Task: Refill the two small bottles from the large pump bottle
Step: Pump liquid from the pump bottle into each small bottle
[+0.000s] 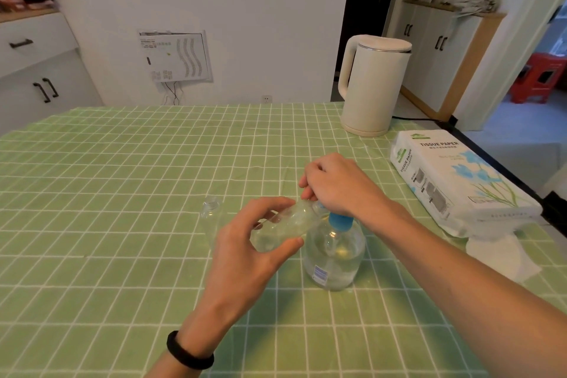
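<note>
On the green checked tablecloth (122, 178), toward the left of the middle, the upright small bottle (211, 215) stands clear and uncapped, just behind and beside the left hand (245, 255). That hand, with a black wristband (187, 353) on its wrist, reaches in from the lower edge. Its thumb and curled fingers are wrapped around the tilted small bottle (282, 227), which it holds above the cloth nearly on its side. The neck of this bottle points right and up toward the top of the pump bottle (334, 258); whether the two touch cannot be told, because the right hand covers the spot. The pump bottle is large and clear with a blue collar (339, 222). It stands on the cloth just right of the left hand and holds clear liquid. The right hand (337, 184) comes in from the right and sits on top of it, fingers curled down closely over the pump head, which is hidden beneath them. Farther back and to the right stands a cream kettle (371, 86). Right of that, near the table edge, lies a pack of tissue paper (454, 178), with a loose tissue (500, 255) just in front of it.
</note>
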`<move>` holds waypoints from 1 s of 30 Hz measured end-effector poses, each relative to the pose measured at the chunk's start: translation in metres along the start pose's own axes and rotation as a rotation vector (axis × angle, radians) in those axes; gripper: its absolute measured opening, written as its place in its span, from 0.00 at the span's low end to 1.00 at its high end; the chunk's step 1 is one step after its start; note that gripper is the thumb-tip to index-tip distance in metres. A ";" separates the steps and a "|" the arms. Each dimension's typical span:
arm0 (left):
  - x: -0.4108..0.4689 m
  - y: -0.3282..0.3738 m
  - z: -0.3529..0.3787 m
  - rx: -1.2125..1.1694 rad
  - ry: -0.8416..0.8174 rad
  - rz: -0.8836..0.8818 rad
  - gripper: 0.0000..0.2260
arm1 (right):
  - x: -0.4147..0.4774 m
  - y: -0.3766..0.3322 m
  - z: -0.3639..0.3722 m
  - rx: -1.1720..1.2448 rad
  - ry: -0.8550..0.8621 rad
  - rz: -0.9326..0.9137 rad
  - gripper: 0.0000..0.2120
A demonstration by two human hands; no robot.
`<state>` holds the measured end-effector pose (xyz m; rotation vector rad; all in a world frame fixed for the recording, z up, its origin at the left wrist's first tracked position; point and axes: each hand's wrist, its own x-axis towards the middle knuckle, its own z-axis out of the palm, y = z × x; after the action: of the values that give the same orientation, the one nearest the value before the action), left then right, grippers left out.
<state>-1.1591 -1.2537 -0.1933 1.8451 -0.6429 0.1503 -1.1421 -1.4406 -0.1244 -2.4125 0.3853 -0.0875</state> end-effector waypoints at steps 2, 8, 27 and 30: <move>-0.001 -0.001 0.002 -0.001 -0.010 -0.007 0.21 | -0.001 0.003 0.002 0.000 -0.022 0.021 0.18; -0.003 -0.001 0.003 -0.019 -0.005 -0.012 0.21 | 0.001 0.005 0.002 0.002 -0.004 0.010 0.18; -0.002 -0.004 0.007 -0.072 -0.001 0.002 0.24 | 0.000 0.008 0.005 0.060 0.001 0.015 0.18; -0.002 -0.003 0.007 -0.060 -0.001 0.001 0.24 | 0.001 0.009 0.006 0.079 0.014 0.013 0.20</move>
<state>-1.1603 -1.2582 -0.1992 1.7876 -0.6421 0.1294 -1.1420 -1.4439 -0.1346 -2.3321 0.3964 -0.1118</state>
